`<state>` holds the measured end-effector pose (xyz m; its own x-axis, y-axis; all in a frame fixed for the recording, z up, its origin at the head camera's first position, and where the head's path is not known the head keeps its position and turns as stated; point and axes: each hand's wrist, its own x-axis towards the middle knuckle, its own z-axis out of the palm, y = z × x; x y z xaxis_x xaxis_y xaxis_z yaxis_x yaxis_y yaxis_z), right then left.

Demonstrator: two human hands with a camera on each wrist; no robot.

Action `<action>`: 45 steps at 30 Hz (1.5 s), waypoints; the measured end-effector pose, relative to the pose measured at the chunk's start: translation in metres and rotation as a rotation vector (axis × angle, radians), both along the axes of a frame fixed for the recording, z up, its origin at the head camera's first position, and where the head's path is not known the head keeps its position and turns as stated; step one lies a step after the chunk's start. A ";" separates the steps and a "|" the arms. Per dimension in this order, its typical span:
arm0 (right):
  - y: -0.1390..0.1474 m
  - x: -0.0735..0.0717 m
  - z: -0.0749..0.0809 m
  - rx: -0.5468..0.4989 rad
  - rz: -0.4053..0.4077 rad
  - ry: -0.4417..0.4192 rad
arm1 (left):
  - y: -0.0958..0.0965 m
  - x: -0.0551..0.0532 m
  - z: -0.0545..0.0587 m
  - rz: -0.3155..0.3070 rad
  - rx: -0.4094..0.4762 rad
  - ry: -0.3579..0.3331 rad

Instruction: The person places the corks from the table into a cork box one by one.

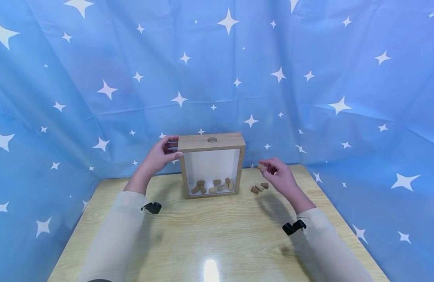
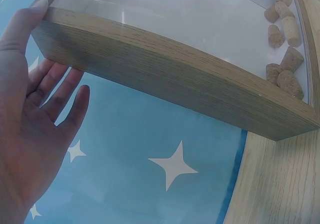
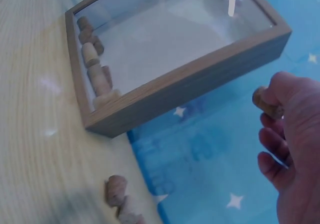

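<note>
A wooden shadow box point(image 1: 192, 144) with a clear front stands upright on the table, a round hole point(image 1: 212, 140) in its top. Several corks point(image 1: 213, 190) lie along its bottom inside. My left hand point(image 1: 157, 157) grips the box's upper left corner, thumb on the front frame and fingers toward the back, as the left wrist view also shows. To the right of the box, my right hand point(image 1: 281, 178) pinches a cork point(image 3: 261, 100) between thumb and fingers, held above the table.
Three loose corks point(image 1: 260, 188) lie on the light wood table point(image 1: 202, 231) right of the box, below my right hand. A blue curtain point(image 1: 308, 98) with white stars hangs close behind the box and along both sides of the table.
</note>
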<state>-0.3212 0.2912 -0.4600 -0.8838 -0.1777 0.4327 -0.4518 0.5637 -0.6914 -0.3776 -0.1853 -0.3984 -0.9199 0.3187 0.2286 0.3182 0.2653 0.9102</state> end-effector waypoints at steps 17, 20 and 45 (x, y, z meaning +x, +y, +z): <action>-0.011 -0.006 0.043 -0.013 0.022 0.176 | 0.001 0.001 0.000 0.001 0.005 0.002; -0.013 -0.007 0.050 -0.024 0.009 0.198 | 0.001 0.000 -0.001 -0.001 0.007 0.003; -0.053 -0.021 0.099 -0.033 0.073 0.258 | 0.000 -0.001 -0.003 -0.019 0.023 0.008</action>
<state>-0.3427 0.2386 -0.3609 -0.7290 -0.2191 0.6485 -0.6542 0.5020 -0.5657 -0.3790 -0.1858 -0.4016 -0.9117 0.3306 0.2439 0.3306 0.2379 0.9133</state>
